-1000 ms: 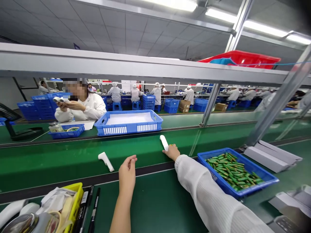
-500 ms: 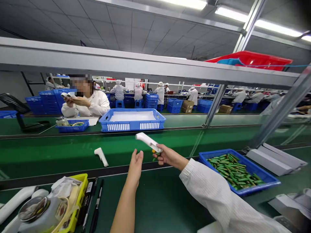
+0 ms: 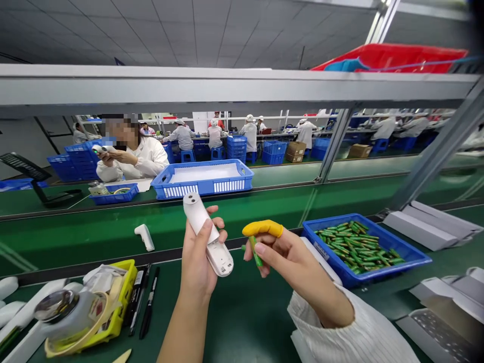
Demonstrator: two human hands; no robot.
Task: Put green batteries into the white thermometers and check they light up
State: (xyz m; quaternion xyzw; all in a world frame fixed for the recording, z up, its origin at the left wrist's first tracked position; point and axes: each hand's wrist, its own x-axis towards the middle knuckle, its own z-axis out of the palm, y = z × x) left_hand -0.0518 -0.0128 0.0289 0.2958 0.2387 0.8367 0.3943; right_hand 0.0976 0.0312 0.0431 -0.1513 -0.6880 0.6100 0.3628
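Note:
My left hand (image 3: 198, 257) is wrapped around a white handheld infrared thermometer (image 3: 198, 217). Its sensor end points up and away, and the uncovered battery compartment (image 3: 220, 257) in its handle faces me. Just to the right, my right hand (image 3: 280, 252) pinches a green battery (image 3: 256, 251) between thumb and index finger. A yellow finger cot (image 3: 262, 228) covers that index finger. Another green bit shows behind the fingers, mostly hidden. The hands are apart, above the front edge of the green conveyor belt (image 3: 94, 232). A second white thermometer (image 3: 144, 237) lies on the belt to the left.
A blue tray (image 3: 378, 275) of green batteries stands at right, beside white boxes (image 3: 419, 229). At left are a yellow basket (image 3: 130, 287), pens (image 3: 150, 302) and white thermometers (image 3: 34, 302). Across the belt, a co-worker (image 3: 139, 156) sits near a blue crate (image 3: 202, 187). A metal shelf (image 3: 227, 85) spans overhead.
The thermometer has passed from my right hand to my left, which was empty, and now shows its compartment. My right hand has drawn back to the right, keeping the batteries.

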